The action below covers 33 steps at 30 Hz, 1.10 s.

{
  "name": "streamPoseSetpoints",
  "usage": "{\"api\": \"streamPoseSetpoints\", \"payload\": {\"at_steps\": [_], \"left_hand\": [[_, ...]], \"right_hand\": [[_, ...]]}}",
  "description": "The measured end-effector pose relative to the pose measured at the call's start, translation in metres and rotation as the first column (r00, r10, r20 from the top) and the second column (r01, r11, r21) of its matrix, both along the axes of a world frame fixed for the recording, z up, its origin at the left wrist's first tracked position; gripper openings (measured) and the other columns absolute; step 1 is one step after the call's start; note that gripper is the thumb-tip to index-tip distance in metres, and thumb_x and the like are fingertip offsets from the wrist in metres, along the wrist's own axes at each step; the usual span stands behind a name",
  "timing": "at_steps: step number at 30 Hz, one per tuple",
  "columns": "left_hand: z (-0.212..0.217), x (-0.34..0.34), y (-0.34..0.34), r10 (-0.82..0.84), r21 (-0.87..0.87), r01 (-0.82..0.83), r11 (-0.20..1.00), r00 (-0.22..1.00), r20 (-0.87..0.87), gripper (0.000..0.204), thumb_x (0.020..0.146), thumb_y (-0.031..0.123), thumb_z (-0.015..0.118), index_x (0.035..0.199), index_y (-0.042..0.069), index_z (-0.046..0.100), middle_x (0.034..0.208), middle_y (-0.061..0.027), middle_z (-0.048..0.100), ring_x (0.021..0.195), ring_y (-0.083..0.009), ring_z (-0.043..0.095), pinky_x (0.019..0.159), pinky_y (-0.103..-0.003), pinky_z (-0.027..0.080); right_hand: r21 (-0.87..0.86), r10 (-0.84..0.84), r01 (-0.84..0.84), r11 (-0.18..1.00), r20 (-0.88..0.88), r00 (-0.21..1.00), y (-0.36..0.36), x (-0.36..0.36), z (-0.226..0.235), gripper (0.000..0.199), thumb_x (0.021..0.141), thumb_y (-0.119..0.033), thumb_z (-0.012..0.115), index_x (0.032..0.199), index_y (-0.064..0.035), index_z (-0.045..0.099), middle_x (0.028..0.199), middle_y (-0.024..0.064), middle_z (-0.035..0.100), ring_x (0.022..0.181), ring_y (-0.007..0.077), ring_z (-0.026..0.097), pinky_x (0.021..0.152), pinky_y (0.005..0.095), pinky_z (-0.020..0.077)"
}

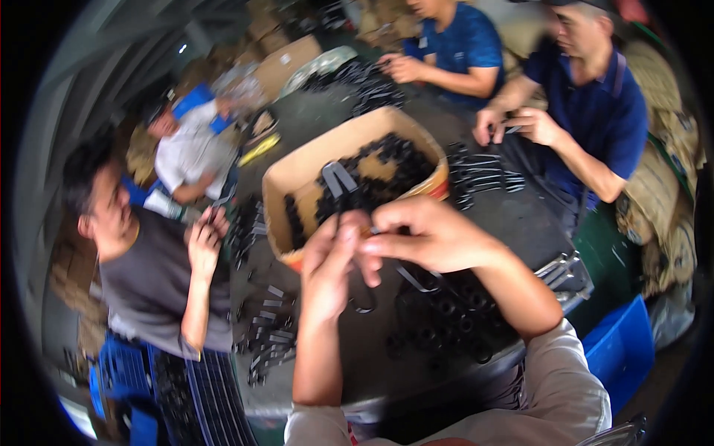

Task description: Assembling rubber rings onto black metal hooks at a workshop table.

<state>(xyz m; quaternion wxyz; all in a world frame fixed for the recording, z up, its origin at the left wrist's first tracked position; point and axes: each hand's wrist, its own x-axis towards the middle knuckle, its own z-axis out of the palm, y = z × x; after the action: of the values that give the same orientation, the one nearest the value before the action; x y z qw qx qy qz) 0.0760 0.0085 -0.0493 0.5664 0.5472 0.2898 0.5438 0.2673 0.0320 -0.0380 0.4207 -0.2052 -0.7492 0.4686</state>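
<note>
In front of me, over the near edge of a cardboard box, both my hands work close together. My left hand (331, 260) is closed around a dark U-shaped metal piece (340, 180); its two flat prongs stick up beyond my fingers. My right hand (439, 234) comes in from the right and pinches at the same spot, its fingertips touching the left ones. What the right fingers hold is hidden and blurred. Below my hands, a dark curved metal loop (363, 306) shows.
The cardboard box (297, 167) holds many small black parts (401, 152). Black rings (446, 312) and metal pieces (275, 327) lie on the dark table (327, 375). Several co-workers (591, 111) handle parts around it. A blue bin (621, 349) stands at the right.
</note>
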Motion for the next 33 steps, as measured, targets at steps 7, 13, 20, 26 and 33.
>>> {"api": "streamPoseSetpoints", "payload": {"at_steps": [7, 13, 20, 26, 33], "left_hand": [[0.007, -0.013, 0.005, 0.065, -0.013, -0.064, 0.998, 0.995, 0.072, 0.038, 0.105, 0.030, 0.056, 0.119, -0.004, 0.062, 0.056, -0.0005, 0.051, 0.042, -0.0078, 0.046, 0.040, -0.022, 0.040], [0.009, -0.027, 0.009, 0.127, -0.088, -0.110, 0.990, 0.967, 0.222, 0.036, 0.104, 0.028, 0.057, 0.118, -0.004, 0.063, 0.052, 0.0025, 0.045, 0.038, -0.0055, 0.041, 0.037, -0.022, 0.041], [0.012, -0.031, 0.007, 0.119, -0.080, -0.104, 0.991, 0.969, 0.216, 0.033, 0.103, 0.027, 0.060, 0.115, -0.004, 0.064, 0.051, 0.0029, 0.046, 0.037, -0.0055, 0.042, 0.035, -0.022, 0.042], [0.013, -0.034, 0.009, 0.172, -0.076, -0.161, 0.984, 0.969, 0.179, 0.036, 0.100, 0.031, 0.066, 0.110, -0.003, 0.065, 0.050, 0.0035, 0.046, 0.037, -0.0051, 0.041, 0.035, -0.022, 0.041], [0.013, -0.039, 0.013, 0.223, -0.053, -0.217, 0.975, 0.958, 0.180, 0.040, 0.102, 0.031, 0.061, 0.115, -0.007, 0.061, 0.050, 0.0035, 0.042, 0.033, -0.0065, 0.038, 0.032, -0.021, 0.033]], "right_hand": [[-0.303, 0.050, -0.112, 0.946, -0.207, 0.977, 0.012, -0.016, -0.007, 0.026, 0.103, -0.029, 0.056, 0.103, -0.0026, 0.056, 0.078, 0.0018, 0.055, 0.065, 0.0083, 0.047, 0.055, 0.0221, 0.0338], [-0.472, 0.046, -0.342, 0.813, -0.533, 0.845, 0.023, -0.010, -0.024, 0.024, 0.087, -0.015, 0.051, 0.109, -0.0030, 0.050, 0.098, 0.0115, 0.057, 0.073, 0.0185, 0.051, 0.062, 0.0243, 0.0372], [-0.487, 0.021, -0.269, 0.831, -0.456, 0.890, 0.011, -0.022, -0.016, 0.018, 0.098, -0.006, 0.059, 0.114, -0.0009, 0.053, 0.097, 0.0114, 0.061, 0.075, 0.0159, 0.060, 0.057, 0.0233, 0.0447], [-0.396, 0.077, -0.195, 0.897, -0.294, 0.953, 0.010, -0.022, -0.013, 0.021, 0.099, -0.013, 0.065, 0.115, -0.0008, 0.061, 0.097, 0.0073, 0.070, 0.077, 0.0112, 0.068, 0.061, 0.0202, 0.0523], [-0.358, 0.094, -0.212, 0.909, -0.318, 0.943, 0.007, -0.027, -0.013, 0.019, 0.099, -0.011, 0.065, 0.115, -0.0004, 0.064, 0.098, 0.0066, 0.070, 0.081, 0.0088, 0.064, 0.065, 0.0224, 0.0512]]}}
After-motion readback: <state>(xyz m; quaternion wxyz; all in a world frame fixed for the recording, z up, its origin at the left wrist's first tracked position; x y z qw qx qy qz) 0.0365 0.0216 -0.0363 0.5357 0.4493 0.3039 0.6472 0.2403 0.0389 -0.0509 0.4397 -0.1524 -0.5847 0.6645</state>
